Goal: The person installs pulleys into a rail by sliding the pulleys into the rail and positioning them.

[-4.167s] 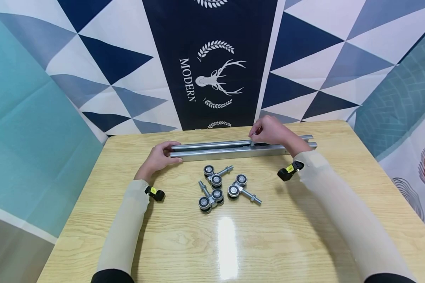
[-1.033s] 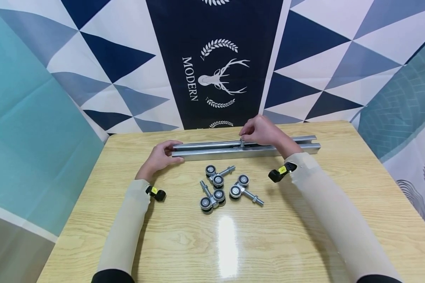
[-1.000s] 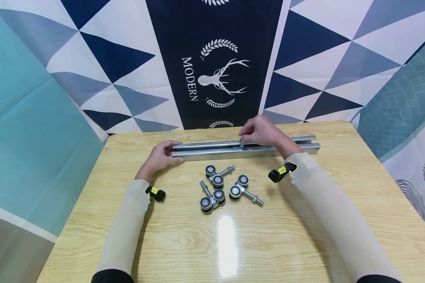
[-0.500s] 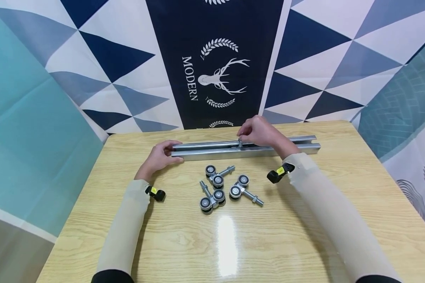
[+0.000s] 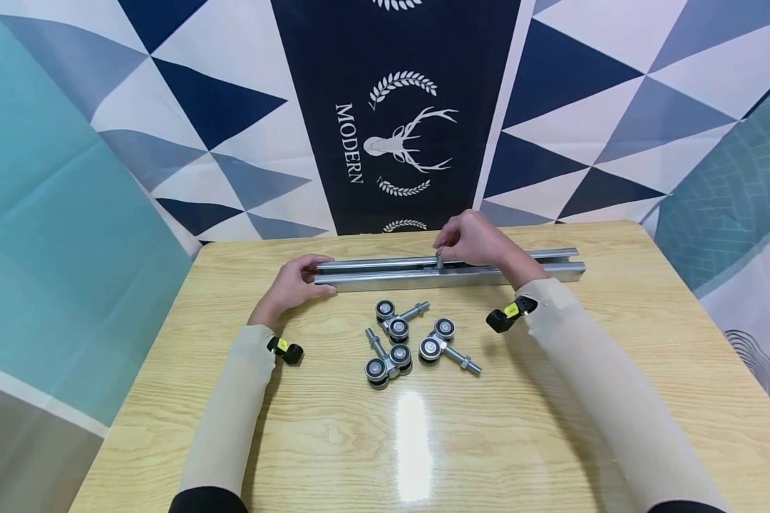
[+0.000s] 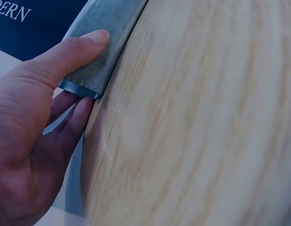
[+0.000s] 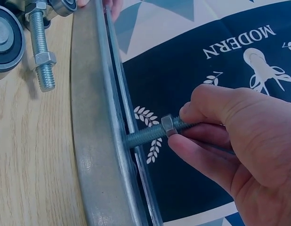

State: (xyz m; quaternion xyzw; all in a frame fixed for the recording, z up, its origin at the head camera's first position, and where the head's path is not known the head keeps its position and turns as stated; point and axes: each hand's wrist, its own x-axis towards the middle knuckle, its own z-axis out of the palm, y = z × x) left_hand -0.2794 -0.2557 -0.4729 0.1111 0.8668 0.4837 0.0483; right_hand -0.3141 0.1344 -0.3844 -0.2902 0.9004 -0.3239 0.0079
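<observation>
A silvery metal track (image 5: 411, 279) with a slot along its top lies across the back of the table. My left hand (image 5: 294, 282) grips its left end. In the left wrist view, the thumb (image 6: 84, 49) lies on the track's front face, with the other fingers around its end. A threaded bolt (image 7: 148, 135) with a nut (image 7: 168, 124) stands up out of the slot near mid-track. My right hand (image 5: 478, 239) pinches this bolt by its top; whatever is below, inside the track, is hidden.
On the wooden table (image 5: 334, 442), in front of the track, lie three roller trolleys with wheels and threaded bolts: one at the back (image 5: 398, 328), one at the front left (image 5: 376, 369) and one at the right (image 5: 430, 349). A patterned cloth (image 5: 231, 107) hangs behind the table.
Since about four seconds ago, my right hand has slid the bolt leftward along the slot. Over the last second it has hardly moved. The left hand keeps its grip on the track's end.
</observation>
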